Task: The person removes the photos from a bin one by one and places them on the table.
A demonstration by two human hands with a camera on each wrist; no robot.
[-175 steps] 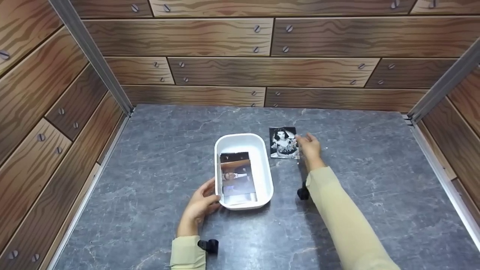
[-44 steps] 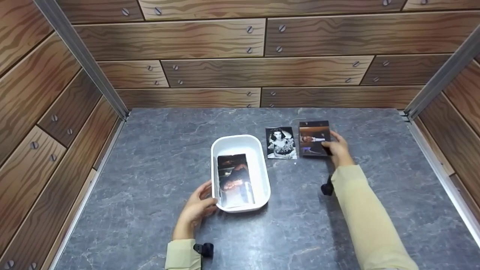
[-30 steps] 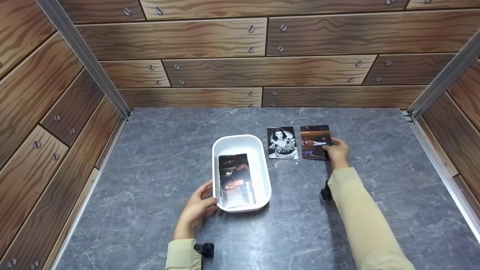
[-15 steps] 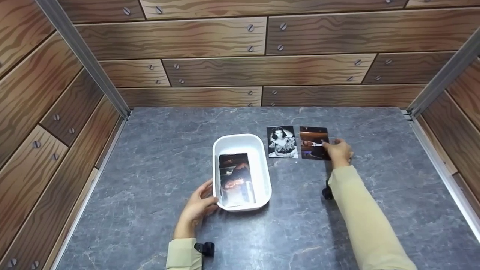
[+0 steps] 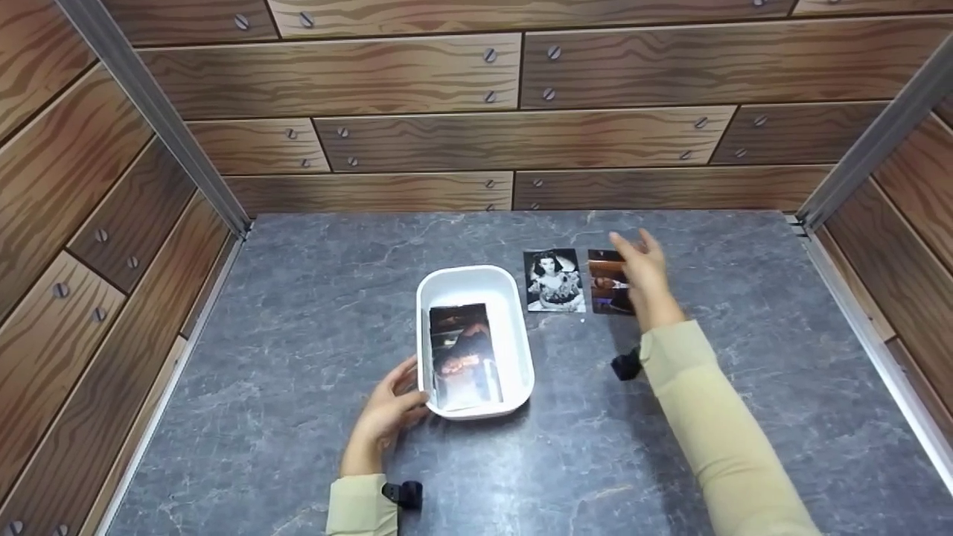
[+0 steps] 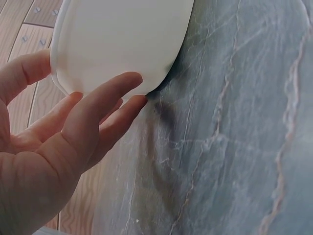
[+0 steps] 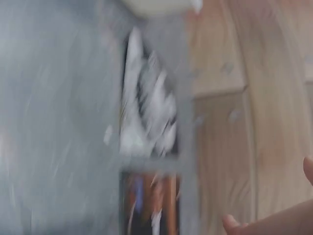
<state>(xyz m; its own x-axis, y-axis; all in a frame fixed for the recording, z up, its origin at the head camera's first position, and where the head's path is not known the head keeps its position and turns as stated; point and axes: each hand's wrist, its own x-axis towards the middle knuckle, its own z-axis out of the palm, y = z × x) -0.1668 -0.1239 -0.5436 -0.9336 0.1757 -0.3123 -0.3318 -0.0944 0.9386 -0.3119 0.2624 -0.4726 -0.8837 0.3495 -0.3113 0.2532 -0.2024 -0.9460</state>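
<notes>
A white rectangular tub (image 5: 521,327) with rounded corners stands in the middle of the table, and in it lies a dark colour photo (image 5: 463,350). My left hand (image 5: 389,417) holds the tub at its near left corner; in the left wrist view its thumb and fingers touch the tub's rim and outer wall (image 6: 117,39). Right of the tub a black-and-white photo of a woman (image 5: 555,281) lies flat. Beside it lies a colour photo of a person in a suit (image 5: 607,281), partly hidden under my right hand (image 5: 646,275), whose loose fingers hold nothing.
The grey marbled table (image 5: 313,313) is bounded by wood-print panels (image 5: 417,141) at the back and both sides, with metal posts (image 5: 141,97) in the corners. Black cameras (image 5: 402,494) are worn at both wrists. The right wrist view is blurred.
The colour photo came from the tub and was laid right of the black-and-white one, baring another photo in the tub. My right hand has since let go and risen. The left hand keeps its hold.
</notes>
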